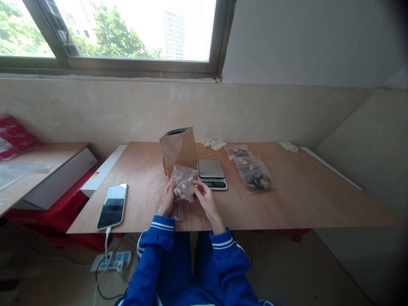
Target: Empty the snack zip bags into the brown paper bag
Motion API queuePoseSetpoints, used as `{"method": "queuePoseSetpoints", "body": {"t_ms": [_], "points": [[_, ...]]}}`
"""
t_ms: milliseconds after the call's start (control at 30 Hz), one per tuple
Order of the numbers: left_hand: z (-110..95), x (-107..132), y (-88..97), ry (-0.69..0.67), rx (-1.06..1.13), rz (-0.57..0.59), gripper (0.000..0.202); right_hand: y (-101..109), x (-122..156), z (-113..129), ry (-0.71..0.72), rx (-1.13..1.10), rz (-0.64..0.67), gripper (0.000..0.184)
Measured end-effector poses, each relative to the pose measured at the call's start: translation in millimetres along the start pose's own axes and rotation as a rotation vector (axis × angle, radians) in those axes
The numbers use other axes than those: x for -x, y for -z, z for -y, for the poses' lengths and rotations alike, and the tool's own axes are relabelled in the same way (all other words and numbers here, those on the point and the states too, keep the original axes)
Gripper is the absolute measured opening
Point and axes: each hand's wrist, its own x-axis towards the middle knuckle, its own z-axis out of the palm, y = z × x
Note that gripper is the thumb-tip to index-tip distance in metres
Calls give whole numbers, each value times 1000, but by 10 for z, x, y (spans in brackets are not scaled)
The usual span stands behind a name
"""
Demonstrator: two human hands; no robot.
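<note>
Below frame centre, your left hand [167, 199] and right hand [205, 199] grasp 1 clear bag [185, 172] by its sides. Keep it steady, contents [180, 191] low.

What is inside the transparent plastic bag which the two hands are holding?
Inside the transparent plastic bag, small beige pieces are visible. The left hand and the right hand cover parts of its sides; anything behind them cannot be seen.

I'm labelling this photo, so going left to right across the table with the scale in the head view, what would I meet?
Phone → left hand → held clear bag → digital scale → row of filled plastic bags → crumpled white scrap.
</note>
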Motion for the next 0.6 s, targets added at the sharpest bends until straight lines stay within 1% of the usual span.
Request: {"method": "queuePoseSetpoints", "body": {"t_ms": [67, 133, 267, 400, 500, 600], "points": [[3, 8, -2, -12, -4, 18, 67, -9, -4, 20, -12, -51, -17, 36], [-3, 25, -13, -41, 3, 61, 65, -19, -11, 22, -52, -121, -42, 36], [-30, 65, -44, -60, 40, 173, 61, -32, -14, -6, -97, -206, -110, 24], [-16, 62, -39, -68, 40, 236, 58, -38, 3, -15, -86, -228, -72, 12], [13, 44, -15, -63, 23, 260, 59, -58, 19, 3, -104, -215, -36, 17], [31, 33, 4, -49, 5, 250, 61, -82, 37, 19, -117, -158, -10, 32]]}}
